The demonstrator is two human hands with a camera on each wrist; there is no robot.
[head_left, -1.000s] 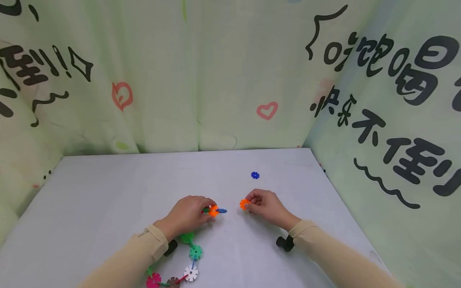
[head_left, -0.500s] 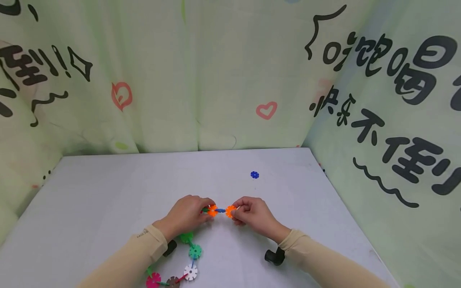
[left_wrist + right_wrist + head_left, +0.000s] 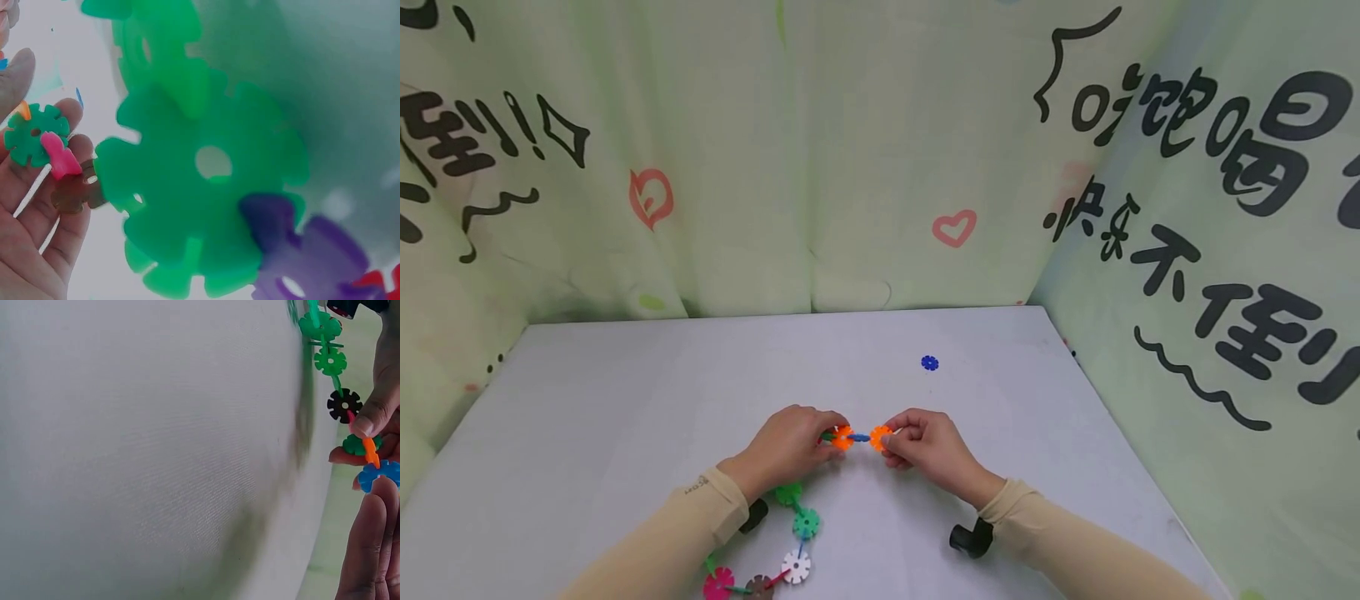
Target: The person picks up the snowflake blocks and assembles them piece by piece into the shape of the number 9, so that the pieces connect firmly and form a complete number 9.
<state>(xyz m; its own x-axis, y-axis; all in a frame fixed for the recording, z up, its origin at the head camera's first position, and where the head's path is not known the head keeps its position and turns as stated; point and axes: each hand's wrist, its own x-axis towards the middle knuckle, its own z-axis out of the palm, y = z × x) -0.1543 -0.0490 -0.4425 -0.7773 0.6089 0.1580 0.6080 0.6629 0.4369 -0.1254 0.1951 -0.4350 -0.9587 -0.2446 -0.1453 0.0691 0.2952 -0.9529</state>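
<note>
Nearest to the camera, the finished part of the chain lies on the table: a pink disc, a brown one, a white one and 2 green ones, joined by thin edge-on pieces, curving up under the left wrist. So approx. 5 discs are already linked here, w/ more under the hand.

Further on, the left hand has its fingers curled round the chain's working end, an orange disc w/ a blue connector sticking out to the right. The right hand pinches another orange disc between thumb and fingers, right at the connector's tip. In the head view they look touching, but I cannot tell if the slot is fully seated. The wrist views show the same end of the chain between fingertips, too close and blurred to settle it.

I judge this join as in progress, nearly done.

Farthest, 1 loose blue disc lies alone, well apart from both hands; it seems the only piece left to add.
</note>
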